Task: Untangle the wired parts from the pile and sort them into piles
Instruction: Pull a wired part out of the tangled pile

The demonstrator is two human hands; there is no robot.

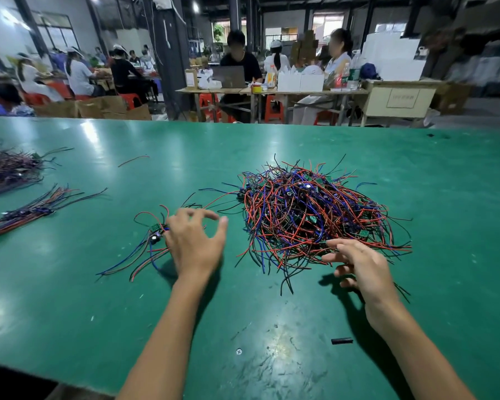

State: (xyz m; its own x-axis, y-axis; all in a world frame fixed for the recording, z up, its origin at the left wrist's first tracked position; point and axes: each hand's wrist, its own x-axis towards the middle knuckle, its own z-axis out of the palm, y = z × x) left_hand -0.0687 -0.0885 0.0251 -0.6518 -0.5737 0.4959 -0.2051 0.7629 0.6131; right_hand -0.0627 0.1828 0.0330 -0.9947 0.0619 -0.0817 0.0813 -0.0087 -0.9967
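A big tangled pile of red, blue and black wired parts (318, 217) with small green boards lies right of centre on the green table (156, 313). A few separated wired parts (153, 241) lie spread out left of it. My left hand (194, 241) hovers over their right side with fingers spread and loosely curved, holding nothing that I can see. My right hand (358, 267) reaches to the near edge of the big pile, fingers extended, fingertips at the wires.
Two sorted bundles lie at the far left: a straight one (32, 212) and a larger dark one (9, 168). A loose red wire (133, 160) lies farther back. A short black tube (342, 340) and a screw (239, 351) sit near me. People work at tables behind.
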